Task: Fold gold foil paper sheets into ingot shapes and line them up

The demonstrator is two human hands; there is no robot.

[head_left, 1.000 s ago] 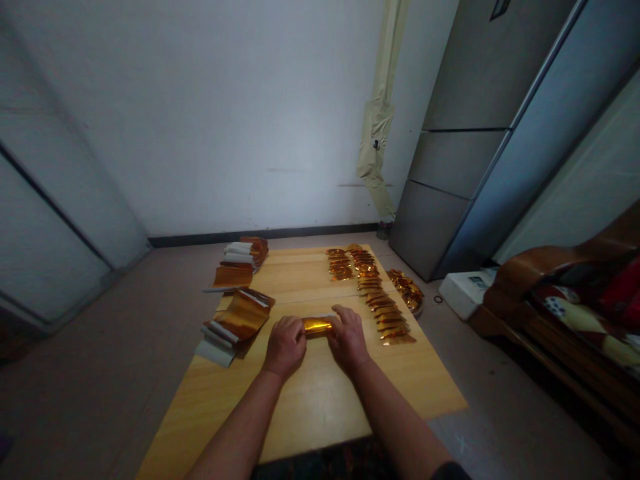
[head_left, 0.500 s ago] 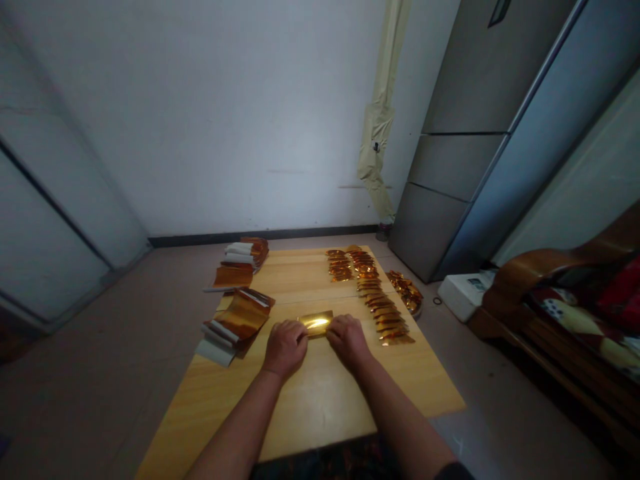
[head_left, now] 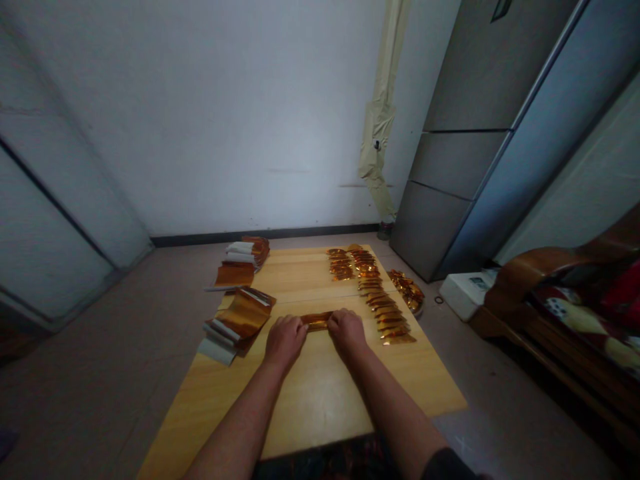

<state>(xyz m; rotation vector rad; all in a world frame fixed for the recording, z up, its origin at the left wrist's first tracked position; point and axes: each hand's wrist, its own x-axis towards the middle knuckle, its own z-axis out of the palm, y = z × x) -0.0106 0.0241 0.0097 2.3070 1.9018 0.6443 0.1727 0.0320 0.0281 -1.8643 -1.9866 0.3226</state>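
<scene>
A sheet of shiny gold foil paper (head_left: 317, 322) lies across the middle of the wooden table (head_left: 320, 393), rolled or folded into a narrow strip. My left hand (head_left: 286, 341) pinches its left end with curled fingers. At the right end, my right hand (head_left: 347, 331) grips it the same way. Fingertips of both hands hide the strip's ends. Left of my hands sits a loose stack of gold foil sheets (head_left: 249, 313) with pale backs. To the right, a long row of folded gold foil pieces (head_left: 387, 317) overlaps along the table.
Another stack of foil sheets (head_left: 235, 275) overhangs the far left edge. A shorter row of folded pieces (head_left: 341, 265) lies at the far right. Beyond the right edge stand a container heaped with gold pieces (head_left: 407, 291), a white box (head_left: 465, 295), a refrigerator (head_left: 440, 193) and a wooden seat (head_left: 520, 287).
The gold paper between my hands has become narrower and darker, its bright flat face turned or folded over. Both hands remain at its ends, almost in the same place.
</scene>
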